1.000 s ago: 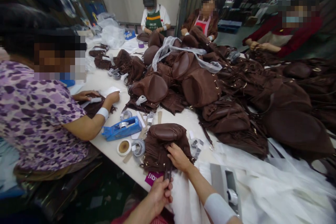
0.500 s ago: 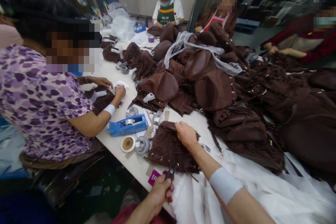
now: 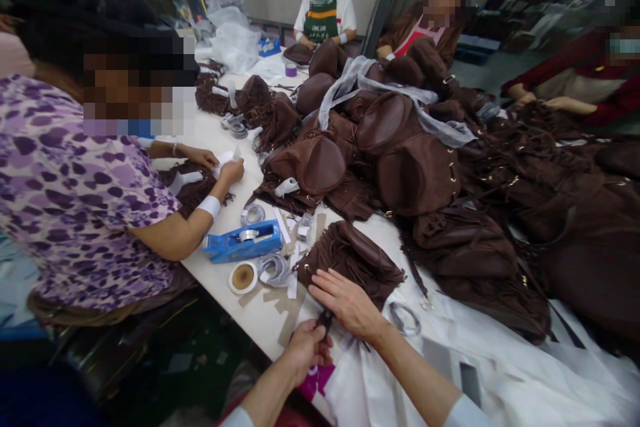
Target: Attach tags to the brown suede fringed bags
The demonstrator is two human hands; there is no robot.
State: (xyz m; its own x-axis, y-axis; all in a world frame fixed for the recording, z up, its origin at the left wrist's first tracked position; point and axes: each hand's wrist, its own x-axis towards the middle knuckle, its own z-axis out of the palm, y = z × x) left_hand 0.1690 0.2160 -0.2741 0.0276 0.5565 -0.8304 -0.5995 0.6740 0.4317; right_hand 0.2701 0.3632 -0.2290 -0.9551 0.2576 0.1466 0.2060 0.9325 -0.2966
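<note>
In front of me a dark brown fringed bag [image 3: 355, 253] with small metal eyelets lies on the white table. My left hand [image 3: 306, 350] is closed around a dark narrow piece [image 3: 326, 317] at the bag's near edge; whether it is a strap or a tool, I cannot tell. Fingers outstretched, my right hand [image 3: 345, 300] lies flat on the near edge of the bag. A purple piece [image 3: 317, 379] shows just below my left hand. White sheeting [image 3: 365, 373] spreads beneath my right forearm.
A blue tape dispenser [image 3: 245, 240], a tape roll [image 3: 243, 277] and a grey coil [image 3: 274, 269] stand left of the bag. Brown bags [image 3: 415, 173] are heaped beyond. A co-worker in a purple-patterned top [image 3: 90, 200] works at the left; others sit across the table.
My right hand has come from the bag's far edge to its near edge and flattened. The bag has turned and shifted away to the right. My left hand keeps its grip.
</note>
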